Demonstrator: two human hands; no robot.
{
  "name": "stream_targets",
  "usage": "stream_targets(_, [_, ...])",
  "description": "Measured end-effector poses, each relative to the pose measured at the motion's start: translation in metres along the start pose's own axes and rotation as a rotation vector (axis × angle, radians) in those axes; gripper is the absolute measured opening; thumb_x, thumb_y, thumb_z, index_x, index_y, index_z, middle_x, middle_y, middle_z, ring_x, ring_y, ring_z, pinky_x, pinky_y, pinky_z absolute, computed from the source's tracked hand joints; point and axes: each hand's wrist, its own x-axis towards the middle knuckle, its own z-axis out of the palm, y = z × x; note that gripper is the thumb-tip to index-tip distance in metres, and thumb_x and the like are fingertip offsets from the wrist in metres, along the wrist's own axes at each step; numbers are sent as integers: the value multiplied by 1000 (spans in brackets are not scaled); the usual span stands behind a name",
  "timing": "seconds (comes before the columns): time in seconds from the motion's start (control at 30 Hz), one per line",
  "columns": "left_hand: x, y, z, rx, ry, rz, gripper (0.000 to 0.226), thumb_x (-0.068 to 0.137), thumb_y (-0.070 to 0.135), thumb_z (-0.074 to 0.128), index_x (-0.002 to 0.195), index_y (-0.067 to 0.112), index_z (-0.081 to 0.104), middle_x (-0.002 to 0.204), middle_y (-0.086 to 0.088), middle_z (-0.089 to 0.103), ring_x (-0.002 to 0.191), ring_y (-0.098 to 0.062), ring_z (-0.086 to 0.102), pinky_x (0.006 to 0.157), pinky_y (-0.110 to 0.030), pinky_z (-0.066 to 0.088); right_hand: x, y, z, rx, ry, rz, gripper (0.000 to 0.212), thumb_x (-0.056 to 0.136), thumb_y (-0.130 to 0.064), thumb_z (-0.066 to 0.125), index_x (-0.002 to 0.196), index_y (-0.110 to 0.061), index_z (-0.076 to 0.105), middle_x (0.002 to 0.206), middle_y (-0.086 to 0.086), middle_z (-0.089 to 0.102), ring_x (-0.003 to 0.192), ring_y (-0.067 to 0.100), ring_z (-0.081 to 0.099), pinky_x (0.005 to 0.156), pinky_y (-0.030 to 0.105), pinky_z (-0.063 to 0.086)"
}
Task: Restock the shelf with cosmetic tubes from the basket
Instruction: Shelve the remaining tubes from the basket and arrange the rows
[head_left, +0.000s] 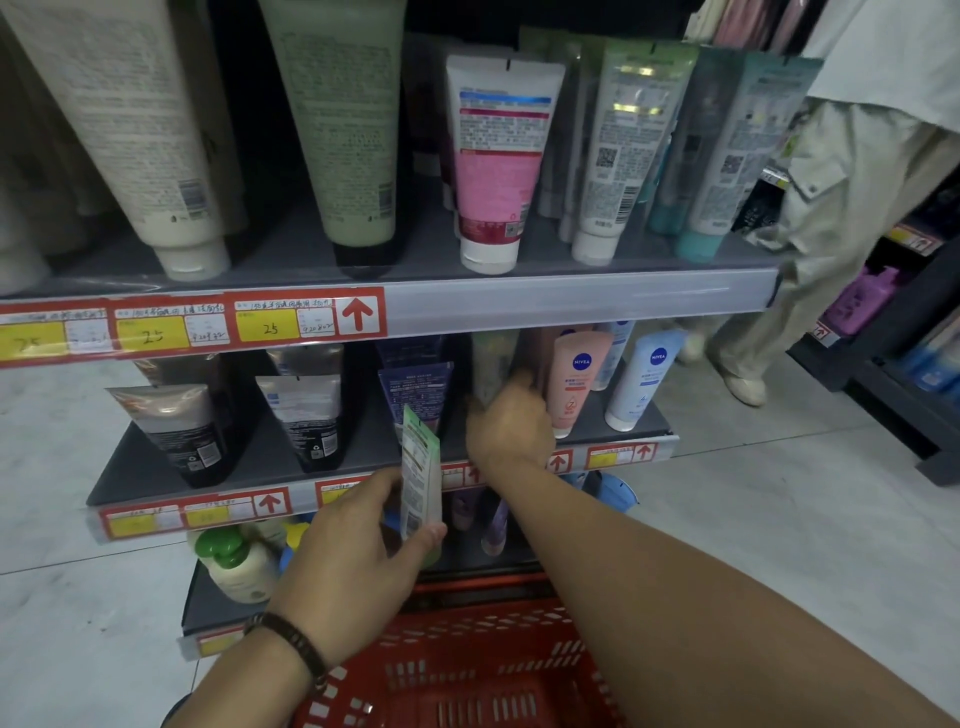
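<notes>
My left hand (358, 561) grips a green and white cosmetic tube (420, 473), held upright in front of the middle shelf (156, 467). My right hand (511, 426) reaches into that shelf, fingers closed around a pale green tube (491, 364) standing between a dark blue tube (415, 389) and a peach Nivea tube (574, 379). The red plastic basket (467, 670) sits below my arms at the bottom of the view; its contents are hidden from here.
The top shelf (571, 304) holds large cream, green, pink and teal tubes. Black and grey tubes stand on the middle shelf's left. Bottles sit on the lowest shelf (208, 603). A person in beige trousers (831, 234) stands at the right by another rack (883, 374).
</notes>
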Motion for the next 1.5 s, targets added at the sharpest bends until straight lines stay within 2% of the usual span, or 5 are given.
stream_targets(0.77, [-1,7,-5,10,1,-13,38,95,54,77,121,60,51,101,35,68,92,6,66,73,-22,53,-2,6,4,77,44,29,57,98,-47,80,135,-14,51,128,16,71,113,41,74,86,51,65])
stream_targets(0.97, [4,7,-8,-41,37,-40,54,102,48,73,151,43,53,122,28,70,103,1,68,85,-31,56,-59,2,-12,116,130,-102,49,107,-34,62,151,-19,48,149,6,60,124,30,68,89,43,55])
stream_targets(1.2, [5,18,-7,-271,-94,12,49,110,19,66,145,49,50,130,40,69,122,17,64,94,-6,52,-105,35,-38,719,-417,-254,45,93,-45,75,137,-37,70,122,-9,79,105,14,75,93,44,65])
stream_targets(1.37, [7,27,-8,-291,-117,86,60,110,12,65,153,53,54,141,41,65,133,18,58,104,-3,44,-101,44,-49,647,-313,-312,38,91,-34,86,127,-35,74,108,-11,80,88,13,74,85,42,65])
stream_targets(1.5, [8,23,-6,-262,-28,29,48,107,39,69,153,48,59,139,32,68,129,14,61,106,-19,53,-89,44,-51,497,-151,-274,36,86,-45,84,119,-37,71,99,-16,80,81,8,76,76,42,66])
